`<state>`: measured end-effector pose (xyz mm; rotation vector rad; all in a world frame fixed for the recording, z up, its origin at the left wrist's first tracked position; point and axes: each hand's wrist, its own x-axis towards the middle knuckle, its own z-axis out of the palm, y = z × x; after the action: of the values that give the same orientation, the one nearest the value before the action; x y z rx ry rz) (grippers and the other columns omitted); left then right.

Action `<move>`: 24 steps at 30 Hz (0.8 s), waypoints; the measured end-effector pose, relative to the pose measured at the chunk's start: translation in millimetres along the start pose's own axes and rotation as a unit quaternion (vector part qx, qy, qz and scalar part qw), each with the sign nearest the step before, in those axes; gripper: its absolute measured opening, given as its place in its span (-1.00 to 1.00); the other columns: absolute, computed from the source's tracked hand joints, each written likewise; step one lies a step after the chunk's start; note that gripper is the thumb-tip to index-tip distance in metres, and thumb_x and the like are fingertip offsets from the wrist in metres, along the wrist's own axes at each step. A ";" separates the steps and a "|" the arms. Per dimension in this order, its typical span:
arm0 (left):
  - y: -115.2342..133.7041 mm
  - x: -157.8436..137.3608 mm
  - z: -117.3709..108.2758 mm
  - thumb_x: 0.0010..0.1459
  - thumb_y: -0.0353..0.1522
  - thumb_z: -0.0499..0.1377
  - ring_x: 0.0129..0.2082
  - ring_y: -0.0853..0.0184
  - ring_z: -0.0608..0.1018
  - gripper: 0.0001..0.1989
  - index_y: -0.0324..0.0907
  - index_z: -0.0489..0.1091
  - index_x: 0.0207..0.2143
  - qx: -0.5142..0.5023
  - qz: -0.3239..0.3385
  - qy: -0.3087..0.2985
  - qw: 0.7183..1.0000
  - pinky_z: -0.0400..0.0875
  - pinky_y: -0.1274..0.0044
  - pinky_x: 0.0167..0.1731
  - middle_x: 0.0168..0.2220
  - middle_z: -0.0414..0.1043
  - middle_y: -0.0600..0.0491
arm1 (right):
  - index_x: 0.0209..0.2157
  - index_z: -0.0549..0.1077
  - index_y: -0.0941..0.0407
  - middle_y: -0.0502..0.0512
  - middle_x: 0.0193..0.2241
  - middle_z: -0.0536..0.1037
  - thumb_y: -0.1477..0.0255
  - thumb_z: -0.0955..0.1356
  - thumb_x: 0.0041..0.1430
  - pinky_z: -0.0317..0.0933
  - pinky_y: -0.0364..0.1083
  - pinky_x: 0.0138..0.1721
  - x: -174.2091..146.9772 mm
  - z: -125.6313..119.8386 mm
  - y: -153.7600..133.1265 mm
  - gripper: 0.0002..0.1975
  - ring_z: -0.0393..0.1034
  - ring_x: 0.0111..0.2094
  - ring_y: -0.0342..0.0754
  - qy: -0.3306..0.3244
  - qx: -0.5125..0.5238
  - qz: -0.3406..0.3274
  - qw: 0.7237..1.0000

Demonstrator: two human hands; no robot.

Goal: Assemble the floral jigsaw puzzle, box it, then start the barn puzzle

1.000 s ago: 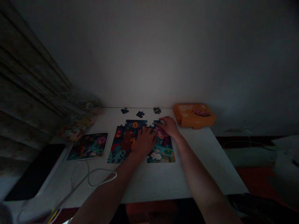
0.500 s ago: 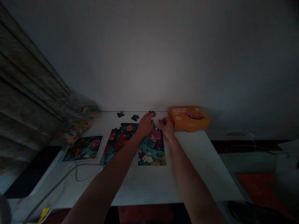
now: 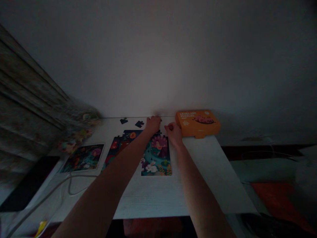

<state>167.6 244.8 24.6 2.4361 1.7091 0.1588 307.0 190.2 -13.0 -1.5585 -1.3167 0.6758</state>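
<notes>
My left hand (image 3: 153, 124) is at the back of the table near the wall. Its bent fingers close over a dark puzzle piece (image 3: 160, 120), most of which they cover. Beside the orange box, my right hand (image 3: 174, 131) has thumb and forefinger in a pinch; anything between them is too small and dark to make out. Below both hands lies a partly joined jigsaw puzzle (image 3: 157, 158), with a white rabbit and a pink-tailed bird on its right part. My left forearm hides its middle. Two loose puzzle pieces, one nearer (image 3: 139, 124) and one farther left (image 3: 123, 120), lie behind it.
An orange puzzle box (image 3: 198, 124) stands at the table's back right. A picture card (image 3: 83, 158) lies at left, near a white cable (image 3: 70, 185) and a dark flat object (image 3: 32, 181). A curtain (image 3: 27, 99) hangs at left; a wall (image 3: 158, 59) bounds the back.
My left hand has moved farther back and now covers most of the piece near the wall. The right hand keeps its pinch beside the box. The whole view has shifted slightly.
</notes>
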 end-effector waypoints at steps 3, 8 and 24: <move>-9.7 6.5 -2.9 0.30 -0.53 0.00 0.11 0.06 0.49 -0.68 -0.16 0.43 0.01 -0.013 -0.015 -0.012 1.000 0.22 0.17 0.11 0.05 0.51 -0.16 | -0.40 0.40 0.06 -0.01 -0.54 0.49 0.24 0.36 0.14 0.17 -0.09 -0.36 -1.9 -0.2 -2.4 -0.82 0.40 -0.45 -0.02 -0.011 -0.010 0.004 1.000; -19.4 17.3 -5.2 0.26 -0.42 0.15 0.12 0.00 0.48 -0.65 -0.12 0.41 0.10 -0.033 -0.029 -0.008 0.999 0.29 0.17 0.09 0.11 0.48 -0.19 | -0.38 0.45 0.07 0.00 -0.53 0.50 0.29 0.36 0.18 0.18 -0.09 -0.35 -2.4 -1.9 -4.7 -0.85 0.43 -0.43 -0.01 -0.005 -0.022 0.008 1.000; -12.5 -36.3 -11.9 0.03 -0.44 0.28 -0.35 0.32 0.59 -0.87 -0.18 0.46 -0.30 -0.470 -0.063 0.139 0.869 0.48 0.46 -0.24 -0.31 0.57 0.01 | -0.07 0.48 0.05 0.04 -0.26 0.61 0.16 0.45 0.04 0.29 -0.12 -0.39 -0.7 8.3 -6.3 -0.57 0.46 -0.39 -0.08 -0.069 0.211 0.012 0.975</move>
<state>141.5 215.7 34.0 1.6024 1.3669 1.0819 297.0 191.9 -10.7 -1.2002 -1.1620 1.0206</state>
